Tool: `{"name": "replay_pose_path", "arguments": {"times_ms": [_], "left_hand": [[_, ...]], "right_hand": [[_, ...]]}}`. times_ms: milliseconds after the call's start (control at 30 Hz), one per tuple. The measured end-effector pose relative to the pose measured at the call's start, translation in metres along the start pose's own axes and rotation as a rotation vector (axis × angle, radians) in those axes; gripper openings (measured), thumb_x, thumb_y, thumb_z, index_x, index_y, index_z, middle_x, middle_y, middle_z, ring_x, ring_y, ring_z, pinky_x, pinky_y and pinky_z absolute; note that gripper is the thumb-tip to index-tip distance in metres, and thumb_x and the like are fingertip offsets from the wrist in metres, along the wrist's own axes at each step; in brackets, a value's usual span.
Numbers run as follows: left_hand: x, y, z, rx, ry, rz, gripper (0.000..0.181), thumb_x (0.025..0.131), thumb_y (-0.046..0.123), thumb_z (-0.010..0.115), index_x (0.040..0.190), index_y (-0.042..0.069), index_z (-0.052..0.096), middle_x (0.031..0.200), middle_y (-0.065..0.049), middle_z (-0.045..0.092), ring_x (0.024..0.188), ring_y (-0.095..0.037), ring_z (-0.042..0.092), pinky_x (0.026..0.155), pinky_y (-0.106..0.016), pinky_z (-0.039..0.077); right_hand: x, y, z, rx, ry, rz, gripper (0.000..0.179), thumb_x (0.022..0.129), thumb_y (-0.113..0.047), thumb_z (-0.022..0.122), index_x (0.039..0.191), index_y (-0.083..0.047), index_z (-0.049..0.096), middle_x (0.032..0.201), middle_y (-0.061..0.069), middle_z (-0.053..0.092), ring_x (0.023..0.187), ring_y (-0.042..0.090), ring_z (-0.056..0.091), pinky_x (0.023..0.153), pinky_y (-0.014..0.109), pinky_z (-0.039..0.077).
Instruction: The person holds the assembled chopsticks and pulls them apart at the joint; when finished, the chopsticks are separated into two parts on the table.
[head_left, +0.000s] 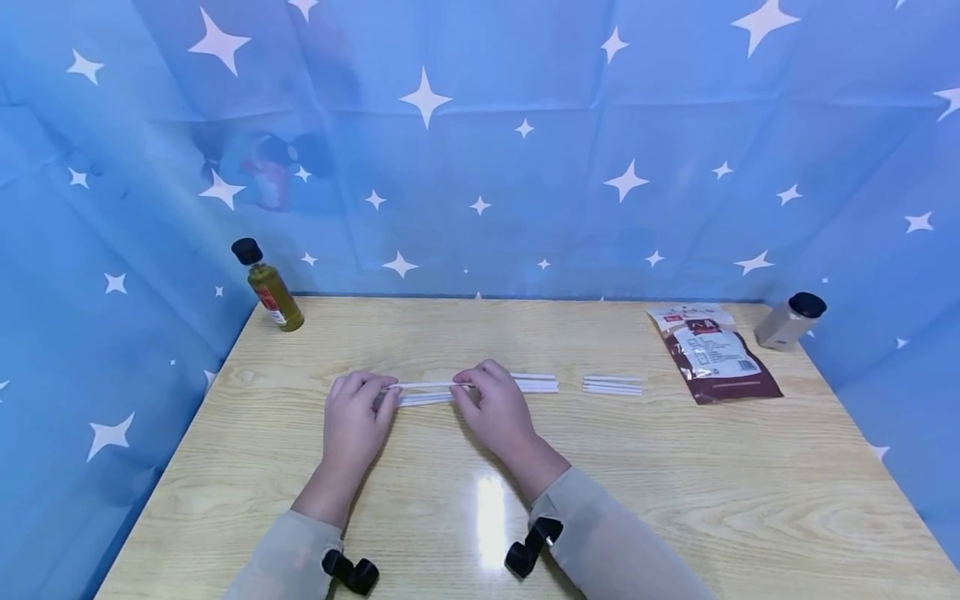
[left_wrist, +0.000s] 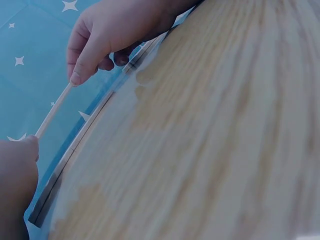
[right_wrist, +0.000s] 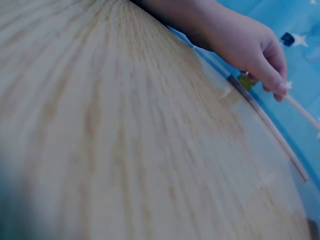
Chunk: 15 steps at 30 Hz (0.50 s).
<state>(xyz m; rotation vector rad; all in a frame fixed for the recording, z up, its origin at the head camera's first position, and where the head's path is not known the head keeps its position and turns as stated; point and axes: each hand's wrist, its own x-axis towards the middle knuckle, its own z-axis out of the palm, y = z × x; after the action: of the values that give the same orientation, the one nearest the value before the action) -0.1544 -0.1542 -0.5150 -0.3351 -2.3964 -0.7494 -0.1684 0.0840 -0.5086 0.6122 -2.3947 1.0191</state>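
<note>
A thin white stick runs level between my hands in the head view. My left hand pinches its left end between thumb and fingers, and the right hand pinches it farther along. Just below it several white sticks lie on the table, partly covered by the hands. More sticks stick out to the right behind my right hand. The left wrist view shows the held stick bridging both hands. In the right wrist view, my left hand grips one end of it.
A separate row of short white sticks lies farther right. A brown-and-white packet and a black-lidded jar are at the back right. An oil bottle stands at the back left, before a blue starry curtain.
</note>
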Motion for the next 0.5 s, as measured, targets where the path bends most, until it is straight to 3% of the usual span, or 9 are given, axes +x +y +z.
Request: {"name": "replay_pose_path", "arguments": {"times_ms": [200,500], "left_hand": [[0.000,0.002,-0.001,0.002,0.029,0.062,0.014,0.092,0.015,0.086,0.100,0.004,0.082,0.096,-0.011,0.072,0.086,-0.033,0.063,0.080,-0.047,0.051],[-0.002,0.008,0.002,0.025,0.036,0.091,0.016,0.089,0.017,0.089,0.098,0.006,0.083,0.094,-0.010,0.072,0.082,-0.030,0.064,0.075,-0.043,0.054]], "right_hand": [[-0.003,0.002,-0.002,-0.007,0.051,-0.045,0.011,0.095,-0.017,0.083,0.100,-0.008,0.080,0.088,0.001,0.064,0.075,0.016,0.055,0.070,0.034,0.053],[-0.005,0.003,-0.010,-0.028,0.021,-0.014,0.011,0.096,-0.020,0.082,0.101,-0.010,0.079,0.092,0.000,0.067,0.077,0.014,0.056,0.072,0.033,0.054]]}}
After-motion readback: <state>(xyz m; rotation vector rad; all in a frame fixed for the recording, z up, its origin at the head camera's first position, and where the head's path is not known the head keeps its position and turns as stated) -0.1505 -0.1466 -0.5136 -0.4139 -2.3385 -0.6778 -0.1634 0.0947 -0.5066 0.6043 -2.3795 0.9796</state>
